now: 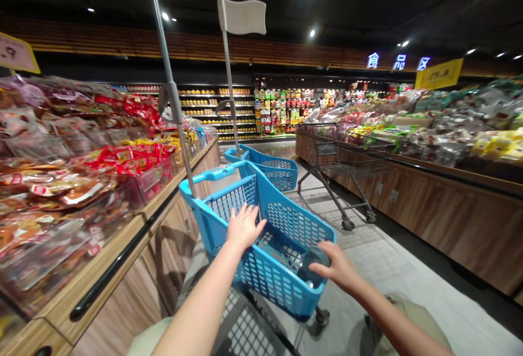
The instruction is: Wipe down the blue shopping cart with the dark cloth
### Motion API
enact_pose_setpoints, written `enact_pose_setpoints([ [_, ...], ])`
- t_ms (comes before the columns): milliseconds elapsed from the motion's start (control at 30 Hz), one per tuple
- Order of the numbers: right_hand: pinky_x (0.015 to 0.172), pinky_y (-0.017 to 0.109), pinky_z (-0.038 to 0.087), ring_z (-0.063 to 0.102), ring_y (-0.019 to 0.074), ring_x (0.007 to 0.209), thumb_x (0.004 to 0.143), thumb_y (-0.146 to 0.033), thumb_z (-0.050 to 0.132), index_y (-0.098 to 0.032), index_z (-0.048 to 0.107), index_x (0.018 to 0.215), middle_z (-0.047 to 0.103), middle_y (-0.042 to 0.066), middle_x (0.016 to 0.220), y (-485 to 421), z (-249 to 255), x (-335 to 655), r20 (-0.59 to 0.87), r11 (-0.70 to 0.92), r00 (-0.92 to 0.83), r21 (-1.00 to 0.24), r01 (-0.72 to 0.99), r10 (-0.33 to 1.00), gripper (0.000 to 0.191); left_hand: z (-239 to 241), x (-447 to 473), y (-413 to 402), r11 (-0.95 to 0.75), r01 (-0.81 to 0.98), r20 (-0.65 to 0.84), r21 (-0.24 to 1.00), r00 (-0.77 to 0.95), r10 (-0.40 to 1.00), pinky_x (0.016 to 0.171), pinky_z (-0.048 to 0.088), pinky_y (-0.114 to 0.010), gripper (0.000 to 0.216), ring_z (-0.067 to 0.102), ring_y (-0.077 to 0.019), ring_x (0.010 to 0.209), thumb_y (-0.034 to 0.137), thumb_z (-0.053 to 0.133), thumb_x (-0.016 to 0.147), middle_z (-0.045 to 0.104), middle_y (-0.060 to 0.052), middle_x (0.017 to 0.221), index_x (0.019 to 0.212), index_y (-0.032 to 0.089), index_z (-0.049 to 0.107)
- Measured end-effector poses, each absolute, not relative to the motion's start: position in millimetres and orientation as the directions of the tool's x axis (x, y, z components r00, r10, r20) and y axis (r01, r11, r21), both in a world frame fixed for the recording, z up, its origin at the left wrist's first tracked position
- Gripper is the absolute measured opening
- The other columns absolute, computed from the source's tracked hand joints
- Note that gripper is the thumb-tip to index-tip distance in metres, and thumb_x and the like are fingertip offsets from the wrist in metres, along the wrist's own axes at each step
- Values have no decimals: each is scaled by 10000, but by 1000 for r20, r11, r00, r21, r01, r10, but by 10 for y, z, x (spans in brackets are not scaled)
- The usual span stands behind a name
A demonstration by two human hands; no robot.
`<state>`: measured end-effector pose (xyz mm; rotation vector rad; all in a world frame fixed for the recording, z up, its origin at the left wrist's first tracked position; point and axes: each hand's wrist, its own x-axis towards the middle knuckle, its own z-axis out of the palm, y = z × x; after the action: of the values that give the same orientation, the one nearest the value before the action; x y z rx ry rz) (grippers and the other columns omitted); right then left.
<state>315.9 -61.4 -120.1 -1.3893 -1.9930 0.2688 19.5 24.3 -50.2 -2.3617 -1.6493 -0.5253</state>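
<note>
In front of me stands a small blue plastic shopping cart (281, 279) with a mesh basket and a tall metal pole (165, 56) at its handle end. My left hand (244, 228) is stretched over the near rim, its fingers spread and nothing in them. At the other end of the basket, my right hand (337, 265) has its thumb and fingers around a clear, round, see-through container (314, 264), just inside the rim. What kind of container it is, I cannot make out.
Another blue cart (278, 168) with a white flag (245, 16) stands behind. A grey metal trolley (327, 149) is to its right. Snack bins (81, 181) line the left; a wood-panelled display counter (441, 203) runs along the right. Stocked shelves (237, 108) fill the back.
</note>
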Motion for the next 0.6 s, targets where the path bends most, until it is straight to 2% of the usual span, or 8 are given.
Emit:
enact_pose_setpoints([
  [67,843,379,436,594,270,900,750,-618,623,-196,657,811,670,76,889,-684,-1175,2938,406,367,-138,-563,740,903,428,-481,33,335,-357,934,402,14,322,857,1126,180,-624,521,317,-307,1413,491,379,945,508,-124,1432,1359,201,508],
  [133,813,360,449,608,258,853,775,-605,596,-194,649,775,674,67,843,-747,-1123,2791,396,327,-56,-661,675,916,415,-447,-125,409,-341,940,409,-5,313,857,1130,143,-638,480,297,-304,1423,429,404,943,506,-127,1432,1351,201,513],
  [233,719,314,467,614,230,761,783,-630,559,-186,649,785,674,50,785,-812,-1032,2826,329,238,118,-846,477,937,453,-400,-302,463,-271,962,447,-31,256,857,1131,100,-649,448,280,-311,1430,357,415,937,501,-144,1433,1343,202,521],
  [333,634,291,449,579,209,681,727,-662,593,-186,615,721,628,20,684,-844,-910,3106,213,129,267,-945,299,940,476,-418,-319,416,-177,984,481,-33,171,860,1129,111,-645,478,245,-328,1441,353,421,930,450,-183,1462,1365,170,499],
  [400,583,280,424,539,188,624,716,-669,595,-198,565,678,579,-3,623,-856,-772,3292,164,98,333,-973,207,929,474,-476,-219,307,-167,986,465,15,141,874,1123,145,-641,523,225,-340,1445,396,420,934,386,-195,1500,1397,156,460],
  [467,551,270,399,502,169,584,731,-673,576,-208,529,671,543,-21,596,-856,-578,3393,167,112,361,-979,168,917,471,-542,-56,138,-234,968,421,94,174,890,1118,176,-638,567,213,-339,1449,460,388,948,330,-181,1533,1434,167,409],
  [600,581,263,392,482,160,605,733,-691,568,-203,525,677,520,-25,607,-782,-143,3320,298,194,332,-930,311,895,493,-518,283,-295,-428,882,385,197,332,861,1133,172,-620,645,154,-309,1468,567,338,949,254,-139,1574,1487,213,305],
])
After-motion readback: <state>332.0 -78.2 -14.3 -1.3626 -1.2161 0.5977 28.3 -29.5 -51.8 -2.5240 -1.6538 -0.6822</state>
